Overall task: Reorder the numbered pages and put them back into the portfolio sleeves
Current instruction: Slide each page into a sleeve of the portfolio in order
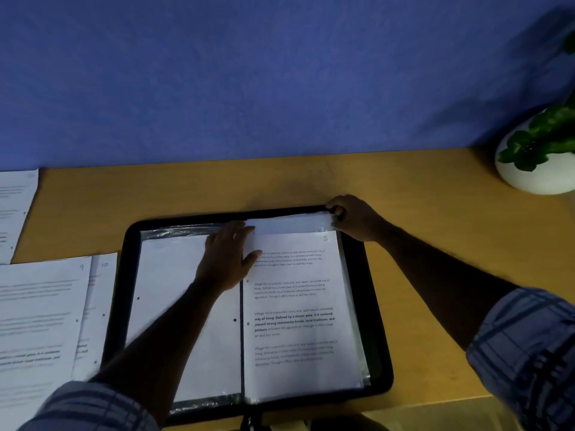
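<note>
Portfolio [370, 306]: lay open at the desk's [435, 228] front edge.
Printed page [295, 306]: apparently seated in the right-hand sleeve [350, 306].
Left hand [228, 259]: spread flat, pressing near the spine.
Right hand [351, 217]: pinched that sleeve's top corner.
Loose pages 9 [40, 321] and 10 [99, 290]: at the left edge, judged still to file.

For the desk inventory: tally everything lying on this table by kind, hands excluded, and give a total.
Black rectangular portfolio, open: 1
White pages in its clear sleeves, left and right: 2
Loose white printed sheets beside it, back left, marked 9, marked 10: 3
Round white pot with green plant: 1
Total: 7
</note>
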`<act>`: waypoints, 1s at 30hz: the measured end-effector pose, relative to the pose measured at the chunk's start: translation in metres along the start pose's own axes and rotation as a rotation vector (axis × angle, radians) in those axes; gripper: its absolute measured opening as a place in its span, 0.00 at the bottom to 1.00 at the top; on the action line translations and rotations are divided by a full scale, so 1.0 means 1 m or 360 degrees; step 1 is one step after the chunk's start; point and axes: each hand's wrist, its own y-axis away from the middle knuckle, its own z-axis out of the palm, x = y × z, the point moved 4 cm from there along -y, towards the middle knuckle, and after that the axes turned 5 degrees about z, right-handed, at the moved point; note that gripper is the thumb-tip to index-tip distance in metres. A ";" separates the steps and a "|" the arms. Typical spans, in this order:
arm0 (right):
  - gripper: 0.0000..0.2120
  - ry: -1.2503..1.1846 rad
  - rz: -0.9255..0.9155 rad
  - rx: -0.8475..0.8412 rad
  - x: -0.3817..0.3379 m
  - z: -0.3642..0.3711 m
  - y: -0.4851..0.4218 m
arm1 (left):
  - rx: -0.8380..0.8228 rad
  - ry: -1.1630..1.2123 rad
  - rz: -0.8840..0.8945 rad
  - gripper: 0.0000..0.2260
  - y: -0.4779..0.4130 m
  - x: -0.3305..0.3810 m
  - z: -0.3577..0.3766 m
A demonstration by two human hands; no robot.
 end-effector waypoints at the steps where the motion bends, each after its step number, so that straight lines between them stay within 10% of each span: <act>1: 0.15 -0.0057 0.0065 0.0089 0.004 0.001 0.006 | -0.0003 -0.0025 -0.0005 0.26 0.005 0.005 0.002; 10: 0.25 0.0079 0.0622 0.0107 0.017 0.049 0.064 | 0.0021 -0.0166 -0.0115 0.28 0.056 0.057 0.023; 23: 0.31 -0.0509 0.0704 0.0393 0.007 0.081 0.134 | -0.0016 0.0190 -0.0177 0.34 0.147 0.088 0.054; 30: 0.14 -0.0648 0.0826 0.0557 0.005 0.083 0.152 | -0.0176 0.0208 -0.0066 0.46 0.148 0.083 0.044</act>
